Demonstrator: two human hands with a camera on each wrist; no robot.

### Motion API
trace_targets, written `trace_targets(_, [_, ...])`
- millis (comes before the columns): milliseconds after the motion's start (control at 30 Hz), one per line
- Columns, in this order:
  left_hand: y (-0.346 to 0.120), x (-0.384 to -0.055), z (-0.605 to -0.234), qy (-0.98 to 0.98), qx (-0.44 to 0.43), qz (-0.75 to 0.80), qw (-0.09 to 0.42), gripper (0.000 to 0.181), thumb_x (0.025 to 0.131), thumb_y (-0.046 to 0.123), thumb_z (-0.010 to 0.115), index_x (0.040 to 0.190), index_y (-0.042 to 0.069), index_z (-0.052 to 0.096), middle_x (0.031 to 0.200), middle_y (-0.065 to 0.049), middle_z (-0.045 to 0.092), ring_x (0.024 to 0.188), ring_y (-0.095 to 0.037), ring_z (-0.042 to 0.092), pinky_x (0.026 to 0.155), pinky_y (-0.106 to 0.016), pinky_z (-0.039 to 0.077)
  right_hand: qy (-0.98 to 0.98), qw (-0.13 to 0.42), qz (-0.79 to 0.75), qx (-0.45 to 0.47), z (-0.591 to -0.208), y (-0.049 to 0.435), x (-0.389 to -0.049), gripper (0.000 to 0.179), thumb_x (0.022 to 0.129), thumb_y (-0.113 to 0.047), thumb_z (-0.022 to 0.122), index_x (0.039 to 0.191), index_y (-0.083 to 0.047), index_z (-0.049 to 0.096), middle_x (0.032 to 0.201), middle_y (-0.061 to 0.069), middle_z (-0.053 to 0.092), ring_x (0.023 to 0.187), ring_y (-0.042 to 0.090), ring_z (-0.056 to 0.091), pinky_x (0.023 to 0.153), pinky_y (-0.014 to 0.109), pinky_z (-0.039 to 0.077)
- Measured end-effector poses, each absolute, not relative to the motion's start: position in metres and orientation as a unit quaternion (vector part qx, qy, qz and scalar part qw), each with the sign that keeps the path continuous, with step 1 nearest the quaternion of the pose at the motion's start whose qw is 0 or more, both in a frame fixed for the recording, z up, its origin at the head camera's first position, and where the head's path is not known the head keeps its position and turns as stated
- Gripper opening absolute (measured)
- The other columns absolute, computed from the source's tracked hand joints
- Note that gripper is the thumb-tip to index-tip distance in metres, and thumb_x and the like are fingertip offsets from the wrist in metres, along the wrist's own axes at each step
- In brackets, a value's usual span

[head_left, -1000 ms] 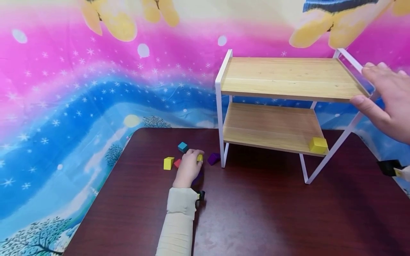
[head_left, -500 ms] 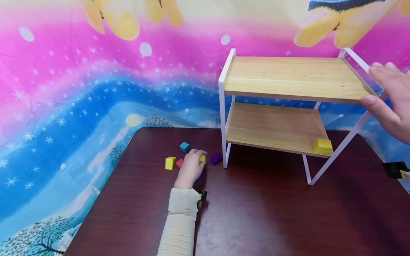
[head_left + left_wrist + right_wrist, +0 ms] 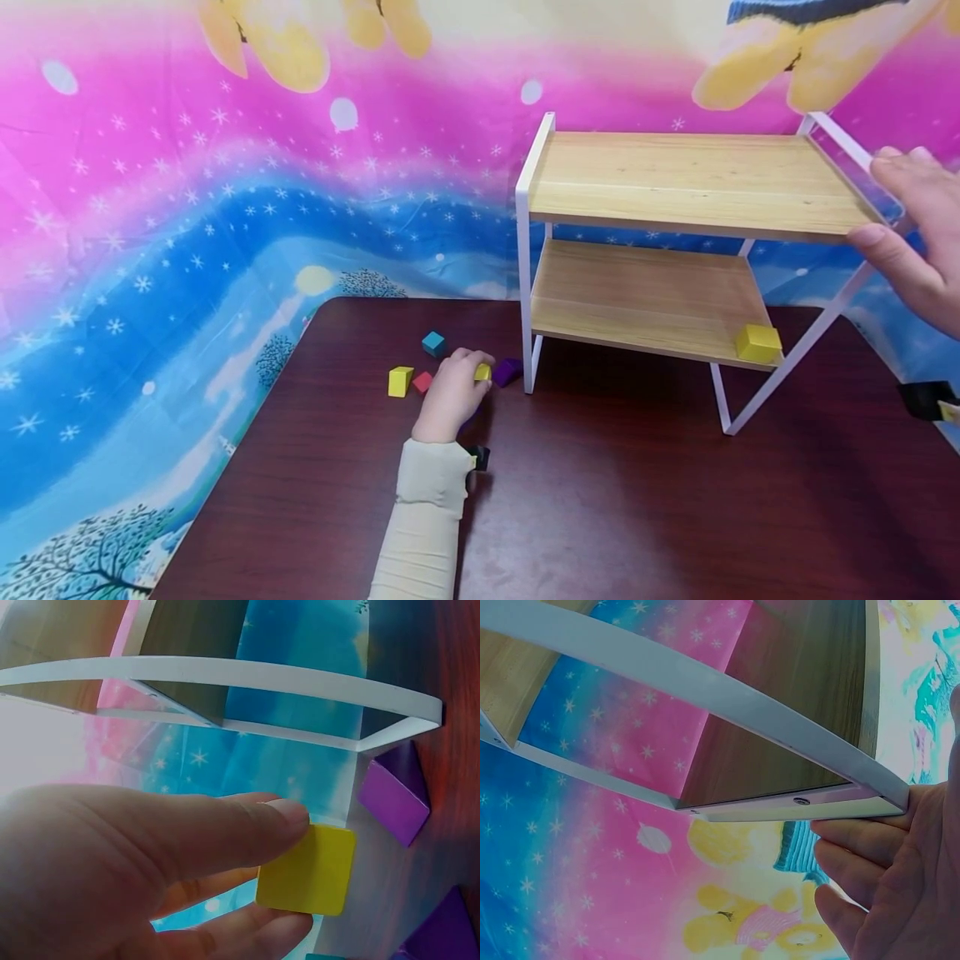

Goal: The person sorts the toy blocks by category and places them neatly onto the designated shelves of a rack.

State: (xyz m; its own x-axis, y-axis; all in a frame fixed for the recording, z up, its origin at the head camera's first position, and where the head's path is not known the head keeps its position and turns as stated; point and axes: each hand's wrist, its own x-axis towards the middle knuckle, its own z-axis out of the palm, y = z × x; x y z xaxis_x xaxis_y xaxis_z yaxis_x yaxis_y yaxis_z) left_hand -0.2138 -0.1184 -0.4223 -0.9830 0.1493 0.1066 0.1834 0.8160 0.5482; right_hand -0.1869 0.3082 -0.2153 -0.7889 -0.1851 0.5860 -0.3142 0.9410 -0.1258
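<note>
Gripping a yellow block [image 3: 307, 871] between thumb and fingertips, a person's left hand [image 3: 452, 390] is hovering or resting low over a dark red-brown table [image 3: 585, 508], to the left of a two-tier rack [image 3: 697, 179]; whether the block is touching the tabletop cannot be told. A purple wedge [image 3: 507, 372] is lying between the hand and the rack's near left leg, while a second purple piece [image 3: 446, 930], mostly hidden in the head view, is showing at the left wrist view's lower corner. A red block [image 3: 423, 382] is sitting just beside the hand, with a teal block [image 3: 433, 343] standing farther back and another yellow block [image 3: 400, 381] farther left. At the opposite end, the right hand [image 3: 921, 237] is resting on the rack's white side frame, fingers extended. A larger-looking yellow cube [image 3: 759, 342] is occupying the lower shelf's right end, before a snowflake-printed backdrop [image 3: 247, 225].
</note>
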Motion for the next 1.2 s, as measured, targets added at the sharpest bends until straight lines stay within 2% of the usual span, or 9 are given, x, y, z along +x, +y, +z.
trace_targets(233, [-0.115,-0.212,-0.419,-0.953,-0.095,-0.287,0.010,0.031,0.092,0.009,0.075,0.122,0.007,0.070,0.125,-0.016,0.063,0.112,-0.034,0.060,0.098,-0.046,0.052,-0.938,0.298,0.117,0.132,-0.217,0.308,-0.187,0.083,0.105,-0.062,0.027,0.156,0.004,0.029,0.160,0.027,0.025,0.153,0.037,0.015,0.124,0.048,0.008])
trace_targets(767, [-0.113,-0.206,-0.412,-0.954,-0.112,-0.277,0.020,0.032,0.091,0.009,0.076,0.122,0.007,0.071,0.122,-0.015,0.064,0.110,-0.033,0.061,0.097,-0.045,0.053,-0.931,0.308,0.133,0.143,-0.218,0.307,-0.187,0.081,0.105,-0.060,0.031,0.155,0.004,0.031,0.159,0.029,0.027,0.152,0.039,0.018,0.124,0.049,0.010])
trace_targets(1000, [-0.111,-0.204,-0.408,-0.954,-0.110,-0.277,0.008,0.033,0.091,0.010,0.076,0.124,0.008,0.070,0.124,-0.015,0.063,0.111,-0.033,0.060,0.098,-0.044,0.053,-0.921,0.332,0.136,0.149,-0.219,0.306,-0.186,0.079,0.105,-0.058,0.033,0.153,0.005,0.036,0.156,0.029,0.032,0.150,0.041,0.024,0.124,0.048,0.013])
trace_targets(1200, [-0.109,-0.204,-0.408,-0.954,-0.116,-0.276,0.004,0.033,0.092,0.010,0.076,0.124,0.009,0.070,0.125,-0.015,0.063,0.112,-0.033,0.060,0.099,-0.043,0.053,-0.922,0.329,0.139,0.149,-0.219,0.306,-0.187,0.079,0.105,-0.058,0.033,0.153,0.006,0.036,0.157,0.030,0.031,0.150,0.041,0.023,0.124,0.049,0.013])
